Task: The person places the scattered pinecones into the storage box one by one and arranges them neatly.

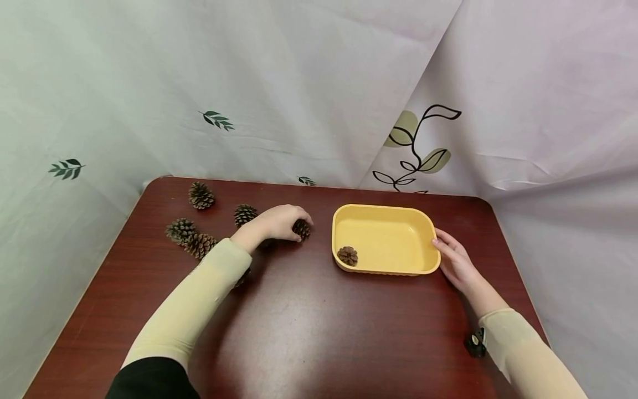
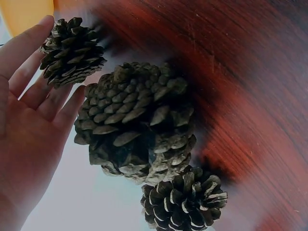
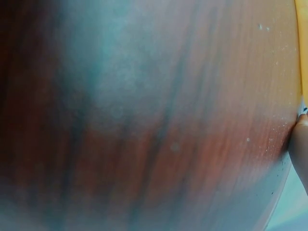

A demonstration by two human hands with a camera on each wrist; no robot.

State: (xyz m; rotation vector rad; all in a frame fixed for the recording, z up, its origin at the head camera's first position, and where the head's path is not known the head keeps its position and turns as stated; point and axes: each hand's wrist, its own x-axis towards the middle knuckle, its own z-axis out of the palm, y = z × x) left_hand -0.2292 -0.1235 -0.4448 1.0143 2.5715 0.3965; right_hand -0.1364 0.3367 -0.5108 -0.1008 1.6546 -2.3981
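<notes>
My left hand [image 1: 291, 221] reaches over the table, its fingertips against a small pine cone [image 1: 302, 229]. In the left wrist view the left hand [image 2: 45, 91] shows its palm with nearly straight fingers touching that pine cone [image 2: 72, 50]. Behind the hand lie a large cone [image 2: 137, 122] and a smaller cone [image 2: 185, 202]. My right hand [image 1: 448, 252] rests with straight fingers against the right rim of a yellow tray [image 1: 428, 238]. One pine cone [image 1: 347, 255] lies in the tray's near left corner. The right wrist view shows only blurred tabletop, a fingertip [image 3: 301, 144] and a sliver of the tray [image 3: 304, 48].
Several loose cones lie on the dark red wooden table [image 1: 309, 332] at the back left, such as a far cone [image 1: 201, 195], a middle cone [image 1: 245, 214] and a close pair [image 1: 191, 238]. White cloth with leaf prints [image 1: 299, 83] hangs behind. A small black clip [image 1: 475, 343] sits by my right wrist.
</notes>
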